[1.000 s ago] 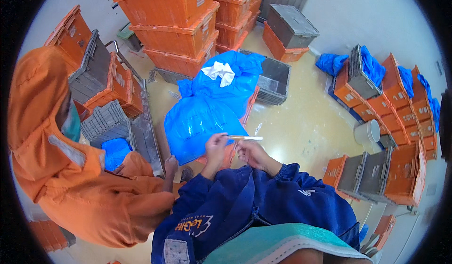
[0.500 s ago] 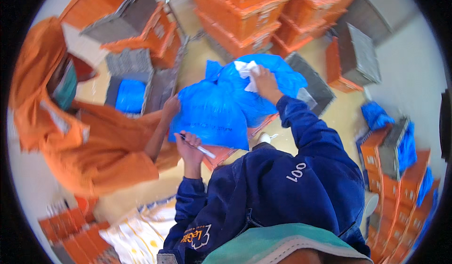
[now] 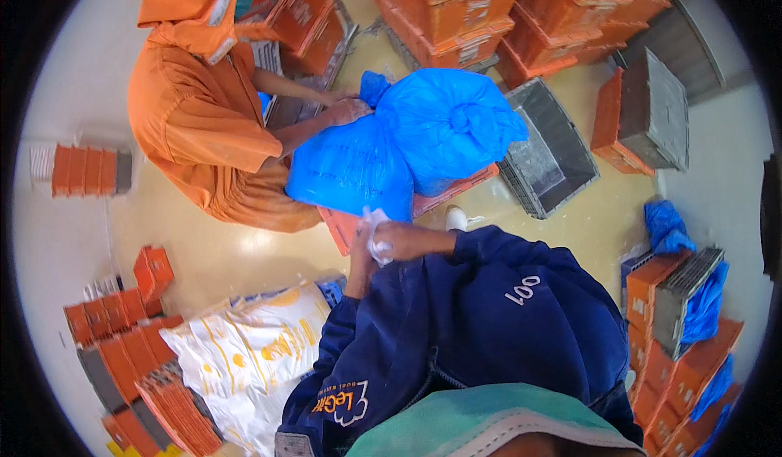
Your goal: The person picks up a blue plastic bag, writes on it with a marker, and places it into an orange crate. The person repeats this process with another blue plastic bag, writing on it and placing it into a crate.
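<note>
In front of my jacket my two hands meet. My right hand [image 3: 399,242] is closed on a crumpled white cloth [image 3: 376,221], pressed against my left hand [image 3: 359,266]. The left fingers are curled and partly covered by the cloth; the white marker pen seen in them earlier is hidden now. Just beyond lies a full blue plastic bag [image 3: 350,168] with dark writing. A second full blue bag [image 3: 448,127], its top twisted shut, rests against it on the right. Both sit on an orange crate [image 3: 338,225]. A co-worker's hands [image 3: 346,112] grip the nearer bag's neck.
The co-worker in orange [image 3: 195,131] stands at the left. An open grey crate [image 3: 550,147] lies right of the bags. Stacked orange crates [image 3: 444,17] rise behind. White sacks with yellow print [image 3: 252,335] lie lower left; more crates [image 3: 684,327] stand at the right.
My right hand has come off the far bag with the cloth and down to my left hand. The co-worker has leaned in, both hands now at the nearer bag's neck.
</note>
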Motion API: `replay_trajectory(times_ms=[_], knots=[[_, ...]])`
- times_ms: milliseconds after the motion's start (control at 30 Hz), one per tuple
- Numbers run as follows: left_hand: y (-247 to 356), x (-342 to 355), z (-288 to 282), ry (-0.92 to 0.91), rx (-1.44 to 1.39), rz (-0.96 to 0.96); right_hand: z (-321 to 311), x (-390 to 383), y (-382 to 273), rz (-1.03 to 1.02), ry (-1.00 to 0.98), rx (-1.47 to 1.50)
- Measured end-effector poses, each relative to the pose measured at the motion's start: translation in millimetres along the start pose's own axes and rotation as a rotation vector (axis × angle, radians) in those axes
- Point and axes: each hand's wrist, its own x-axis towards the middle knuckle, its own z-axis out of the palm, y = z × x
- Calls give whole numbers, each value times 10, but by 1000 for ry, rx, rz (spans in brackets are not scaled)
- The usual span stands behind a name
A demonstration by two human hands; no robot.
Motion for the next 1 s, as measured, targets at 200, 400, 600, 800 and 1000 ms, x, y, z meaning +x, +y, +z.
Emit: replay_trajectory(times_ms=[200, 400, 600, 800, 1000], knots=[[193, 78, 145, -113, -228, 78, -305, -445, -273, 491, 79, 89], [293, -30, -209, -396, -115, -130, 170, -1339, -157, 842, 377, -353], [140, -272, -363, -564, -179, -357, 765, -881, -658, 747, 378, 418], [253, -180, -94, -464, -554, -27, 665, 38, -921, 799, 411, 511], [288, -88, 132, -269, 73, 85, 552, 15, -657, 616, 651, -66]])
